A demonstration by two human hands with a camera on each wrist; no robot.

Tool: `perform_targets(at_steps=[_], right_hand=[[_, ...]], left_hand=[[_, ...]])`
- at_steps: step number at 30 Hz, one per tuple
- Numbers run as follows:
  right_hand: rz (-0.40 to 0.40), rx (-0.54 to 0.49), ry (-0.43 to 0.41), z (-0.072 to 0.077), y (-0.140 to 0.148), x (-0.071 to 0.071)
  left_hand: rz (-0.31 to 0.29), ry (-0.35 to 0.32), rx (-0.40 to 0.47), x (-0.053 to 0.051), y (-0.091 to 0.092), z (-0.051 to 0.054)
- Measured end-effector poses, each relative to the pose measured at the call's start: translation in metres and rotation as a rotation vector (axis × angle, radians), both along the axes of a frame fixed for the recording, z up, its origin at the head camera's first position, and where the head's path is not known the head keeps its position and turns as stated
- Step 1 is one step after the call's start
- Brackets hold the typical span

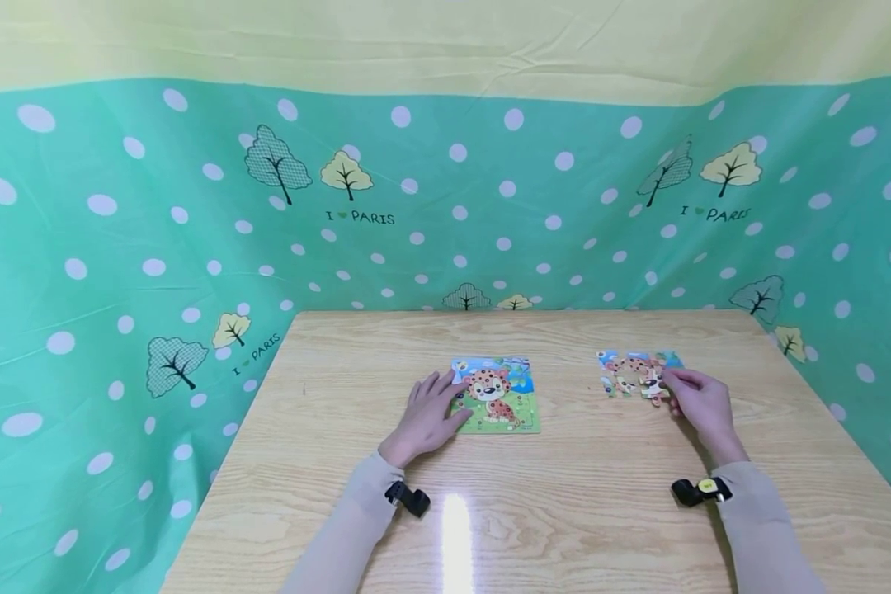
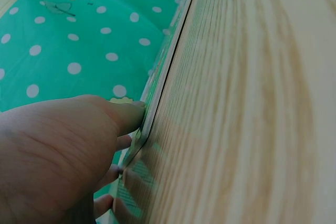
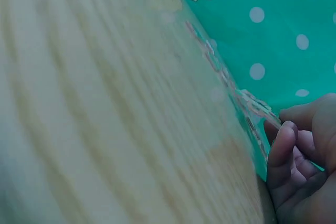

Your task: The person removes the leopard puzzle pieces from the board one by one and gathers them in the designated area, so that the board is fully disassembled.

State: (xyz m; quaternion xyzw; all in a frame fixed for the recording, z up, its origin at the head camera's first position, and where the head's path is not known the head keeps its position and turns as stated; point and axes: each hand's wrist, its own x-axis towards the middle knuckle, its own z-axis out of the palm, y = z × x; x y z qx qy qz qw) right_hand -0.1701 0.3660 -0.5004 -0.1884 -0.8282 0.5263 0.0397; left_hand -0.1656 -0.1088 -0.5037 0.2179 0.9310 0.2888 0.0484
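Note:
In the head view, a square puzzle board [image 1: 523,417] printed with a spotted cub on grass lies near the middle of the table. My left hand [image 1: 432,412] rests on its left side, fingers spread; the left wrist view shows the thumb [image 2: 128,116] touching the board's edge. To the right lies a group of puzzle pieces [image 1: 616,363] showing parts of a similar picture, with a gap in its middle. Over its right side, my right hand [image 1: 701,404] pinches a puzzle piece [image 3: 262,107] between thumb and fingertips, tilted above the others.
Both things lie on a light wooden table [image 1: 564,495]. Behind and beside it hangs a green dotted curtain [image 1: 505,214] with printed trees. Each wrist wears a dark strap with a small camera, such as the left camera [image 1: 413,500].

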Motion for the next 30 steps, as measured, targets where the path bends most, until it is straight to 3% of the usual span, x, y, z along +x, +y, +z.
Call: perform_targets(at_steps=[11,24,30], right_hand=[[0.037,0.226,-0.09,0.0018,-0.0011,-0.0036],[0.077,0.247,-0.075,0.0003,0.001,-0.0082],[-0.004,0.239,-0.035,-0.0046,-0.0023,-0.0056]], left_hand=[[0.009,0.002,0.012,0.0015,0.0012,0.0003],[0.002,0.005,0.012,0.0002,-0.0006,-0.0005],[0.002,0.01,0.026,0.0006,0.0,-0.0023]])
